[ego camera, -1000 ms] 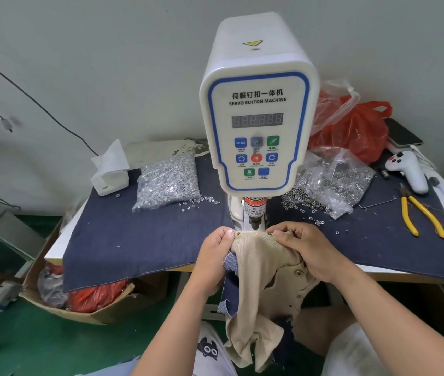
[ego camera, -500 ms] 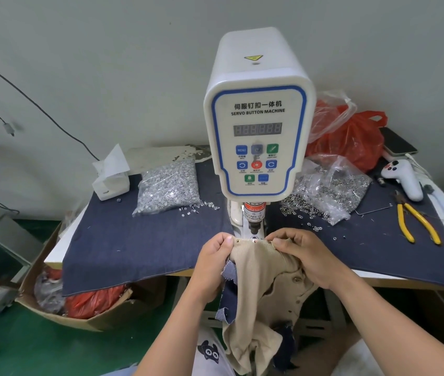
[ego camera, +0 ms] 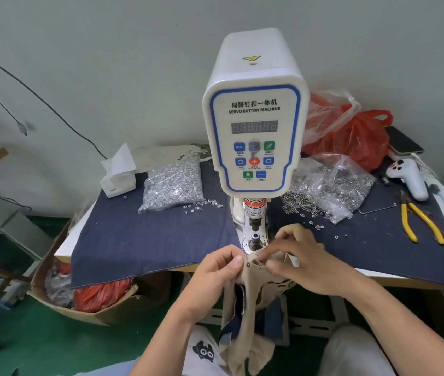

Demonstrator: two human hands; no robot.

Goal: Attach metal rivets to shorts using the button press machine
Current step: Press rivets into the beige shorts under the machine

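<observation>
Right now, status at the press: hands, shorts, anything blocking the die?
Left hand pinching shorts at the edge, one rivet showing there. Right hand holding the cloth beside the die. Shorts just short of the die; nothing on it.

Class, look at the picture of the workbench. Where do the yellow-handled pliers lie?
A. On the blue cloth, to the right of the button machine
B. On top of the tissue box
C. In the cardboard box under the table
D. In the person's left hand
A: the pliers lie flat on the blue cloth, well to the right of the button machine, near the white handheld controller.
</observation>
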